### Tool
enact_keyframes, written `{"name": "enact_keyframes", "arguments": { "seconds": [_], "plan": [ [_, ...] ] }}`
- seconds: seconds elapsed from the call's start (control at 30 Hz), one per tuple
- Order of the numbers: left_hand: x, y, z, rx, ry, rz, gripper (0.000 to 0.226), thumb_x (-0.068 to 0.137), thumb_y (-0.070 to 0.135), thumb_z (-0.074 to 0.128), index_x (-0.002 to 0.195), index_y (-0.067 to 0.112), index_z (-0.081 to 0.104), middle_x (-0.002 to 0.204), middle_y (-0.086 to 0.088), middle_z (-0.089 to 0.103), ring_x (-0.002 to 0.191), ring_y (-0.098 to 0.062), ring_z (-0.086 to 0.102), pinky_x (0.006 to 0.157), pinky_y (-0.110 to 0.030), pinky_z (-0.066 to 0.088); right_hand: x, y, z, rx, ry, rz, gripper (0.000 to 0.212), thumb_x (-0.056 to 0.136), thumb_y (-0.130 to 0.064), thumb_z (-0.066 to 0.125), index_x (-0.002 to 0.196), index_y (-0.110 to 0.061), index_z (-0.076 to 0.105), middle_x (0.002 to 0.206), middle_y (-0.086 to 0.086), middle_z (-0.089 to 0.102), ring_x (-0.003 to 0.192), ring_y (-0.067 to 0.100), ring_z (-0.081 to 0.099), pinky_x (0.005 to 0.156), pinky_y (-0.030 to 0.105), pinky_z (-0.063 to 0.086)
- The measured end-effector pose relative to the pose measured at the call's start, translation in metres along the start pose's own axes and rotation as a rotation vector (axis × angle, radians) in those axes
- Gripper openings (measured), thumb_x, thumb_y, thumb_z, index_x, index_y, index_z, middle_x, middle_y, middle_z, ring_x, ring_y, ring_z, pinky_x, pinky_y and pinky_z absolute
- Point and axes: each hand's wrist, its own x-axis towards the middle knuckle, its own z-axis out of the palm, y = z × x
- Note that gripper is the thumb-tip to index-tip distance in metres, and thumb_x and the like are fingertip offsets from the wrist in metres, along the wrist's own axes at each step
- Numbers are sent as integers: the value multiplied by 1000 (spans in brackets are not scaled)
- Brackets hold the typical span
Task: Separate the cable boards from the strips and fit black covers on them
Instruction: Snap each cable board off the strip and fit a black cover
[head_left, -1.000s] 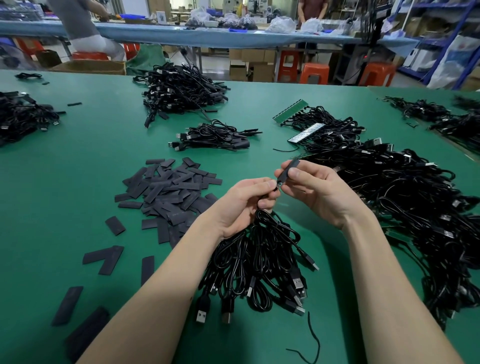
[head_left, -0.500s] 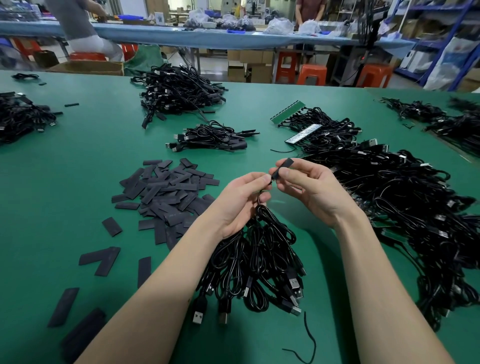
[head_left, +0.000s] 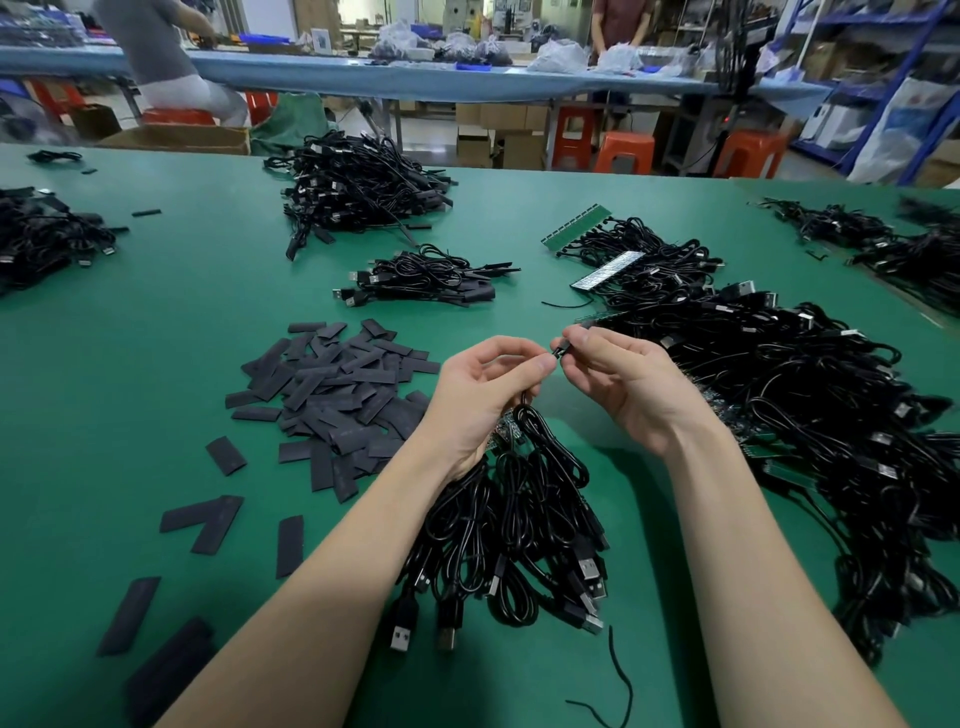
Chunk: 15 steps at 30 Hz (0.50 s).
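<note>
Two bare hands meet above the green table (head_left: 156, 338) in the head view. The left hand (head_left: 483, 400) curls round a bundle of black cables (head_left: 514, 525) that hangs toward the viewer, USB plugs lowest, with small green boards (head_left: 506, 431) just showing under the palm. The right hand (head_left: 623, 384) pinches a black cover (head_left: 557, 349) between thumb and forefinger; the left fingertips touch its near end. Little of the cover shows past the fingers, so its long axis cannot be told for sure; its exposed end points left, toward the left hand. Left of the hands lies a heap of loose black covers (head_left: 337, 395). Right of them, a large tangle of cables (head_left: 805, 415) spreads out, with green strips (head_left: 576, 228) at its far edge.
</note>
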Motion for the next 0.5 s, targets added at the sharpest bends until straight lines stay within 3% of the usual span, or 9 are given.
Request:
{"name": "enact_keyframes", "arguments": {
  "seconds": [0.27, 0.5],
  "plan": [
    [1, -2, -3, 12, 10, -2, 18, 82, -1, 75, 76, 16, 76, 71, -1, 70, 59, -10, 58, 58, -17, 47, -2, 1, 1, -50, -58, 41, 13, 79, -13, 72, 87, -3, 76, 90, 10, 76, 70, 10, 70, 70, 17, 58],
    [1, -4, -5, 38, 3, 13, 16, 79, 5, 79, 75, 20, 79, 77, 0, 74, 63, -10, 60, 64, -18, 50, -1, 4, 1, -62, -91, 45, 9, 80, -14, 72, 81, -9, 80, 87, 7, 75, 69, 9, 70, 70, 17, 58]
  ]
}}
